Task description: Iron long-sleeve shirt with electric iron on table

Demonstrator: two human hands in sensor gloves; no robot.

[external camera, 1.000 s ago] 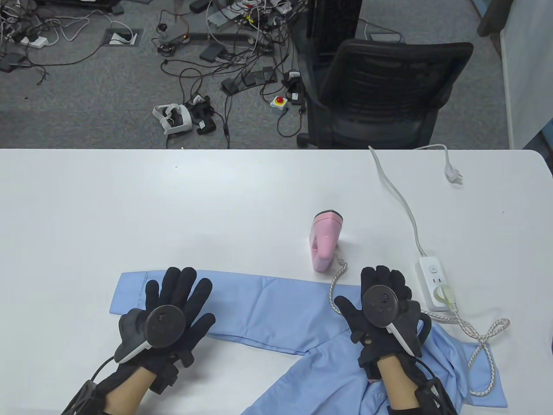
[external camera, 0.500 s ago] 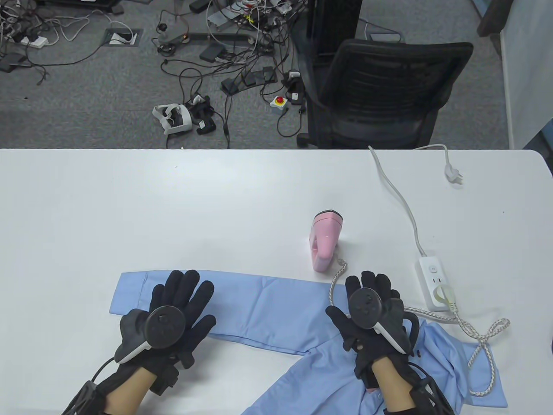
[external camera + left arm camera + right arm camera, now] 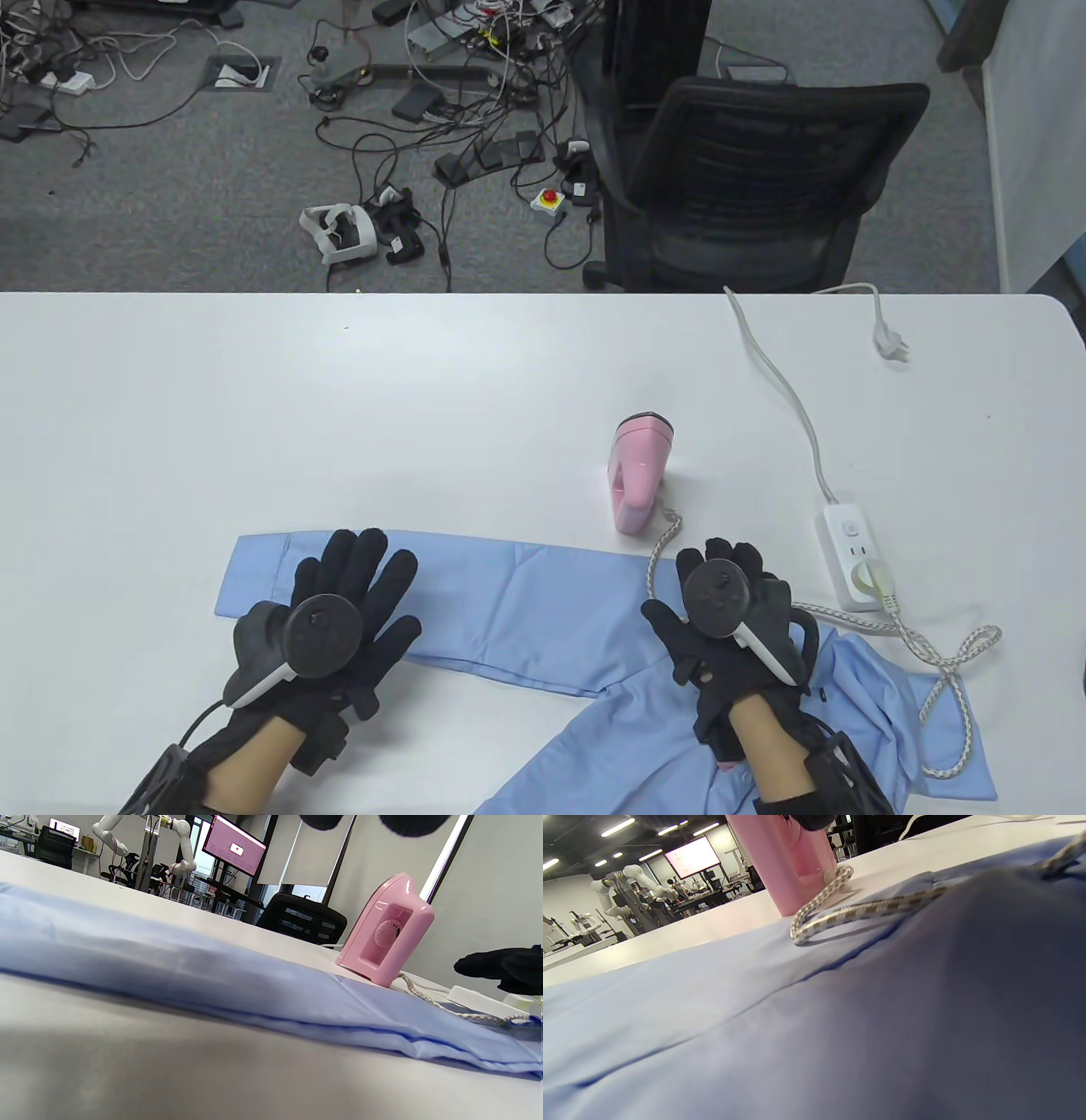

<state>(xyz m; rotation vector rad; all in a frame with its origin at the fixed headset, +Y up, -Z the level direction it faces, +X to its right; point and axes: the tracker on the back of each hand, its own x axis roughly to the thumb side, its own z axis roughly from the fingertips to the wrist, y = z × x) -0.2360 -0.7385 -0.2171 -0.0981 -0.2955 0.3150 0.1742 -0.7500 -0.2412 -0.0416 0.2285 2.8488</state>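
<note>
A light blue long-sleeve shirt point(image 3: 543, 607) lies on the white table point(image 3: 339, 407), one sleeve stretched out to the left. My left hand point(image 3: 352, 586) rests flat on that sleeve near the cuff, fingers spread. My right hand point(image 3: 721, 586) lies open over the shirt's shoulder area, just below the iron. The pink electric iron point(image 3: 638, 471) stands upright on its heel beyond the sleeve; it also shows in the left wrist view point(image 3: 384, 935) and the right wrist view point(image 3: 785, 861). Its braided cord point(image 3: 942, 671) runs across the shirt point(image 3: 865, 910).
A white power strip point(image 3: 853, 564) lies right of the iron with the iron's plug in it; its cable runs to the table's far edge point(image 3: 764, 348). A black office chair point(image 3: 747, 178) stands beyond the table.
My right hand has shifted left and slightly back toward me over the shirt. My left hand has stayed on the sleeve. The iron has not moved.
</note>
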